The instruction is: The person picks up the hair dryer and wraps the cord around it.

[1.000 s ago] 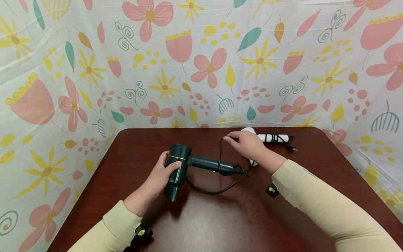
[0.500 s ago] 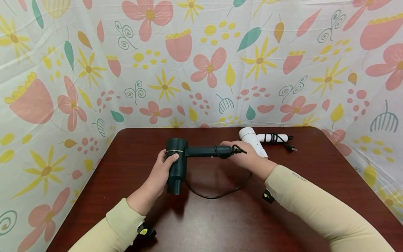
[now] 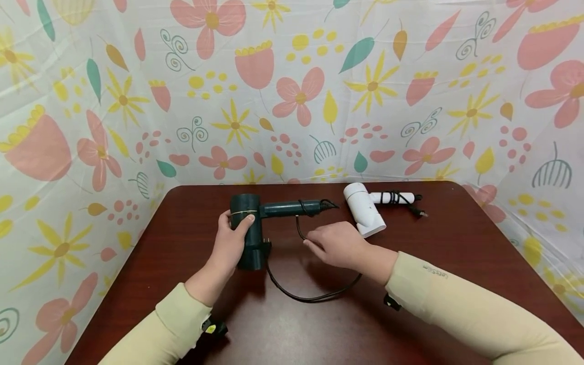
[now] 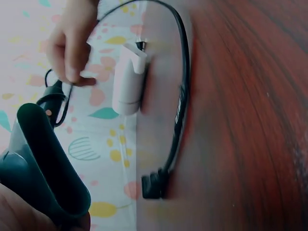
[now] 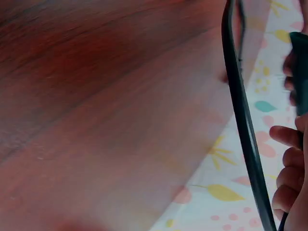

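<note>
In the head view my left hand [image 3: 228,246] grips the barrel of a dark green hair dryer [image 3: 245,204], thumb across its front. The handle points right, with a turn of black cord [image 3: 315,300] around its end. My right hand [image 3: 339,247] pinches the cord just below the handle, fingers curled. From there the cord loops down and back left to its plug [image 4: 153,186], which hangs close to the nozzle in the head view. The left wrist view shows the dryer's flat nozzle opening [image 4: 53,159] near the camera. In the right wrist view, curled fingers [image 5: 291,178] appear at the right edge.
A white hair dryer [image 3: 365,210] lies at the back right of the brown table [image 3: 292,334], its cord wound around its handle. Behind the table hangs a flowered cloth [image 3: 301,137].
The dark green hair dryer has moved left and away, its handle now nearly level. My right hand dipped behind the handle, then came down and toward the front with the cord. The white dryer is now uncovered.
</note>
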`<action>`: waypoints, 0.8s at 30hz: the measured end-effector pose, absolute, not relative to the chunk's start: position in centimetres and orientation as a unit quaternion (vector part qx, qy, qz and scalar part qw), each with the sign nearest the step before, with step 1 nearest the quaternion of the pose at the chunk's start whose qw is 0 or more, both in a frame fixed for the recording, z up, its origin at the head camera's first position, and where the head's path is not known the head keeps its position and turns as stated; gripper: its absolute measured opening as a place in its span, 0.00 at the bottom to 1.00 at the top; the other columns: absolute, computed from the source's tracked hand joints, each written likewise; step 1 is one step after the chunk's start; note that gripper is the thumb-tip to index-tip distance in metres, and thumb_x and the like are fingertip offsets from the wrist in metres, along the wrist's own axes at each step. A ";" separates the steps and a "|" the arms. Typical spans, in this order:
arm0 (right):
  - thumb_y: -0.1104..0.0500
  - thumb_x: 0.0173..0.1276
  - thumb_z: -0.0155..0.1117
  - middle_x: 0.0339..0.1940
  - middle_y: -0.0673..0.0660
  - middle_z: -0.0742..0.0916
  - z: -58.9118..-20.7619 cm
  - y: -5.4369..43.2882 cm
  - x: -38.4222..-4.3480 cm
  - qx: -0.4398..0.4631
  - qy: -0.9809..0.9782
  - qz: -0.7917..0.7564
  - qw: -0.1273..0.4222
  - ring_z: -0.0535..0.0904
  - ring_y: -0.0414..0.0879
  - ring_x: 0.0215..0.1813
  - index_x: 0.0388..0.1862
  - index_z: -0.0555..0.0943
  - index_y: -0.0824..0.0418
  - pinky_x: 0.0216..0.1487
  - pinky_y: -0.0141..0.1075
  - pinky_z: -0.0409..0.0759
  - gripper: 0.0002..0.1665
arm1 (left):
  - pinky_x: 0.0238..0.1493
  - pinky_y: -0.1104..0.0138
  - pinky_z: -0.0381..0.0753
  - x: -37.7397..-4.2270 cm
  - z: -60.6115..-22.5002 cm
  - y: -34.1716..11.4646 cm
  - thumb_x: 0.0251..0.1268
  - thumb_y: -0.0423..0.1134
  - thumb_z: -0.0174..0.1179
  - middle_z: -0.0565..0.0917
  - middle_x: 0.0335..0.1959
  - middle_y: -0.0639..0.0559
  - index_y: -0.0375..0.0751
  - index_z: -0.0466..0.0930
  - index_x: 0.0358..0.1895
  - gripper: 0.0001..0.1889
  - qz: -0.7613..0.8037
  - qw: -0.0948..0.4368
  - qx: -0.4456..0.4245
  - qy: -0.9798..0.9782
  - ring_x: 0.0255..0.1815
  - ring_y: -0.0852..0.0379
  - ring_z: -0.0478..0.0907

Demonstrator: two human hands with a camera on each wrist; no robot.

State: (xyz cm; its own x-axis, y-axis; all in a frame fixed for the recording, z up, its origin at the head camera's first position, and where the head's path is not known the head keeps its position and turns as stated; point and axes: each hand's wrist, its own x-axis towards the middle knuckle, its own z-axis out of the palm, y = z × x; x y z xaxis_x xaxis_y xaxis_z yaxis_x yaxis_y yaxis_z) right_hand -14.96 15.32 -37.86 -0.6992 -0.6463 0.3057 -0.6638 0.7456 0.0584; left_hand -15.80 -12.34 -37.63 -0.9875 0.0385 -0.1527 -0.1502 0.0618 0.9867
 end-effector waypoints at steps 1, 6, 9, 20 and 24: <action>0.48 0.74 0.57 0.19 0.42 0.79 -37.6 15.3 -14.8 0.364 -0.915 0.030 0.168 0.74 0.37 0.20 0.26 0.78 0.47 0.17 0.34 0.67 0.15 | 0.53 0.48 0.76 -15.9 -37.7 -12.4 0.69 0.60 0.58 0.68 0.61 0.42 0.53 0.47 0.75 0.40 0.676 0.068 -0.041 0.732 0.57 0.43 0.73; 0.53 0.69 0.62 0.26 0.44 0.84 -36.6 15.4 -14.6 0.398 -0.891 0.046 0.214 0.76 0.37 0.21 0.35 0.83 0.52 0.19 0.34 0.71 0.05 | 0.52 0.48 0.78 -15.9 -37.8 -12.4 0.68 0.60 0.59 0.69 0.61 0.41 0.52 0.46 0.75 0.42 0.659 0.069 -0.039 0.748 0.57 0.42 0.74; 0.55 0.68 0.63 0.25 0.43 0.83 -35.9 15.5 -14.7 0.410 -0.880 0.055 0.232 0.76 0.38 0.22 0.36 0.82 0.52 0.20 0.34 0.72 0.03 | 0.50 0.49 0.79 -15.9 -37.7 -12.3 0.67 0.61 0.60 0.70 0.60 0.41 0.52 0.46 0.75 0.42 0.655 0.067 -0.036 0.752 0.56 0.42 0.75; 0.56 0.67 0.66 0.30 0.45 0.86 -34.6 16.0 -15.4 0.418 -0.871 0.063 0.253 0.78 0.37 0.23 0.39 0.84 0.53 0.22 0.34 0.75 0.04 | 0.50 0.49 0.80 -15.9 -37.9 -12.5 0.66 0.61 0.61 0.70 0.59 0.41 0.51 0.49 0.73 0.41 0.639 0.077 -0.026 0.764 0.54 0.42 0.76; 0.56 0.67 0.68 0.31 0.44 0.85 -34.3 16.3 -15.7 0.424 -0.867 0.069 0.252 0.79 0.35 0.25 0.40 0.84 0.52 0.25 0.32 0.77 0.04 | 0.48 0.51 0.81 -15.8 -37.7 -12.6 0.66 0.60 0.61 0.71 0.57 0.42 0.50 0.51 0.70 0.39 0.631 0.085 -0.019 0.771 0.52 0.42 0.77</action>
State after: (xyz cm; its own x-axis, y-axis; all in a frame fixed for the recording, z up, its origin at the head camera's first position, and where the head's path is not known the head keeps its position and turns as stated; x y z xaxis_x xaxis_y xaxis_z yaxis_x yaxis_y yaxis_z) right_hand -15.73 16.28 -34.30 -0.5135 -0.7009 0.4950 -0.7700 0.6310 0.0947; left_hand -15.77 -12.58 -37.66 -0.9848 0.0774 -0.1558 -0.1373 0.2034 0.9694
